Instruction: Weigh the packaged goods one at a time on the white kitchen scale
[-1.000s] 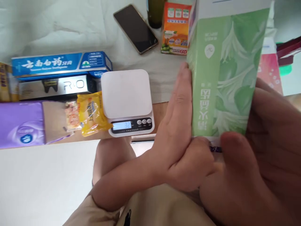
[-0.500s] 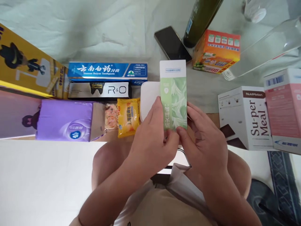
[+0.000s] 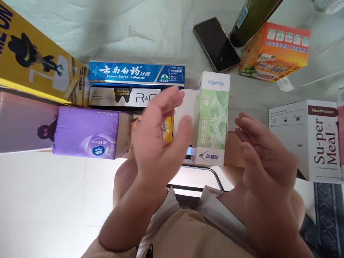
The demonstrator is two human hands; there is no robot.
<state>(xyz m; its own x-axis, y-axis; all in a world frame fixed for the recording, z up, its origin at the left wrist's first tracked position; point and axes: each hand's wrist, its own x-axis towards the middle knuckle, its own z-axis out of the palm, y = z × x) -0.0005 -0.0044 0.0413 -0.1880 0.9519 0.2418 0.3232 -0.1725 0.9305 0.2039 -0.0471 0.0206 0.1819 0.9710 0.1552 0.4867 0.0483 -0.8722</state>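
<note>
A tall green and white toothpaste box (image 3: 213,118) stands near the table's front edge, touched by neither hand. To its left, my left hand (image 3: 161,132) is raised with thumb and fingers apart, partly hiding a yellow soap packet (image 3: 168,129) and the end of a black and silver R&O box (image 3: 107,97). My right hand (image 3: 266,154) is held up on the box's right side, open, fingers stretched out. A white flat case (image 3: 186,107) lies between the left hand and the green box. Behind the R&O box is a blue toothpaste box (image 3: 137,73).
A purple tissue pack (image 3: 86,132) and a yellow carton (image 3: 40,61) stand at the left. Farther back are a phone (image 3: 216,43), a green bottle (image 3: 249,21) and an orange box (image 3: 275,53). A white Su-per Meal box (image 3: 303,139) stands at the right.
Both hands have let go of the green toothpaste box and moved apart, left hand leftward and right hand rightward. The box now stands by itself. The camera view has shifted slightly.
</note>
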